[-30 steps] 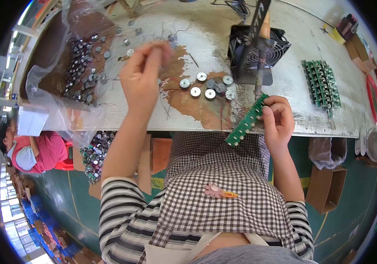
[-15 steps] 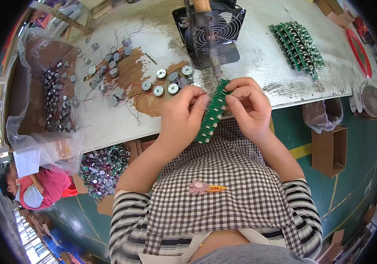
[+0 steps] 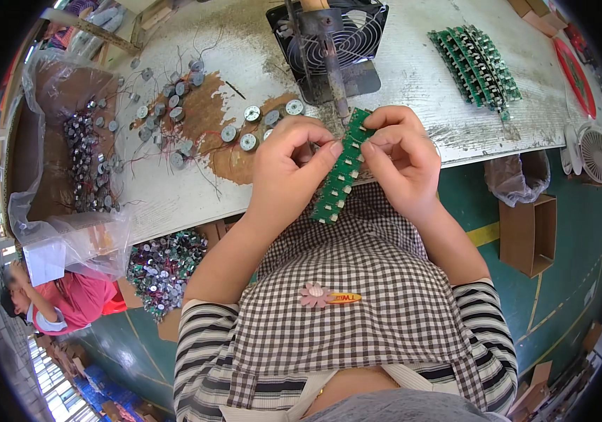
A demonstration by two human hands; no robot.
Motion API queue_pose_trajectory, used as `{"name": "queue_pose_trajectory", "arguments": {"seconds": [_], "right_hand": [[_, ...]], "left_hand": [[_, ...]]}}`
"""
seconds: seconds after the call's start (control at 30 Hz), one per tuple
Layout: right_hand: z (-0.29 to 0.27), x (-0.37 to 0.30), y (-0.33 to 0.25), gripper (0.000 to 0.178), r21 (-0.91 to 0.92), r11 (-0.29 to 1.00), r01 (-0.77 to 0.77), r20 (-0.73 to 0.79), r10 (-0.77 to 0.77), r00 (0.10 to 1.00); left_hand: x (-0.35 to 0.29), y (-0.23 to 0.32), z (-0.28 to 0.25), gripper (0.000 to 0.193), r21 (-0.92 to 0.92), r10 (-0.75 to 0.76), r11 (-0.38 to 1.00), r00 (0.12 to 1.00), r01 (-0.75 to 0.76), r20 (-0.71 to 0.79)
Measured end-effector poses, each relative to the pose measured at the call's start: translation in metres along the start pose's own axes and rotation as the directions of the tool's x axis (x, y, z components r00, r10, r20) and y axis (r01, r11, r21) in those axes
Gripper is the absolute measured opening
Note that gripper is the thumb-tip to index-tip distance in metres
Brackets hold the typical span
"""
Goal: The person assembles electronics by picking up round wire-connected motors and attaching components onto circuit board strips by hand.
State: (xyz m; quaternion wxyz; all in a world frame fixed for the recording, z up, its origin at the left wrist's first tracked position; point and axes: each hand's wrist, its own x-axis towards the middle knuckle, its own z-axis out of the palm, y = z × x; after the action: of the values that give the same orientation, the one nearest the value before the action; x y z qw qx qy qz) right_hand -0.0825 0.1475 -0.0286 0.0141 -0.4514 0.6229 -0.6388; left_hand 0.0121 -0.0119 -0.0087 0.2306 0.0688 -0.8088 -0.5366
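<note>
1. The right hand (image 3: pixel 406 162) grasps the upper end of a green circuit strip (image 3: pixel 343 170) between thumb and bent fingers, likely there because this leaves most of its face uncovered.
2. The left hand (image 3: pixel 290 162) has thumb and forefinger drawn together at the strip's left edge; whether they pinch the board or something finer cannot be told.
3. Between both sets of fingers the strip slants, its lower end over the checked apron (image 3: pixel 385 330), clear of the table (image 3: pixel 413 77), seemingly so both hands can get at it.
4. Just beyond the fingers, a metal rod (image 3: pixel 335 74) points down at the strip's upper end; contact is unclear.
5. Left of the left fingers lie round metal discs (image 3: pixel 248 142), presumably within easy reach.
6. Farther beyond the fingers, behind the rod, stands a black fan (image 3: pixel 365 39), perhaps placed to move air there.
7. Well right of the fingers, more green strips (image 3: pixel 475 74) rest in close rows, apparently for order.
</note>
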Motion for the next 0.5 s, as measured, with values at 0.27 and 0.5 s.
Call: {"name": "queue_pose_trajectory", "arguments": {"seconds": [0.27,0.5], "right_hand": [[0.006,0.005,0.004,0.008,-0.054,0.999,-0.005,-0.111,-0.001,0.994],[0.006,0.011,-0.006,0.008,-0.031,0.999,-0.042,-0.142,0.037,0.989]], "left_hand": [[0.008,0.004,0.003,0.007,-0.159,-0.349,0.916,0.927,0.368,0.139],[0.010,0.011,0.006,0.007,-0.238,-0.328,0.911,0.942,0.337,0.077]]}}
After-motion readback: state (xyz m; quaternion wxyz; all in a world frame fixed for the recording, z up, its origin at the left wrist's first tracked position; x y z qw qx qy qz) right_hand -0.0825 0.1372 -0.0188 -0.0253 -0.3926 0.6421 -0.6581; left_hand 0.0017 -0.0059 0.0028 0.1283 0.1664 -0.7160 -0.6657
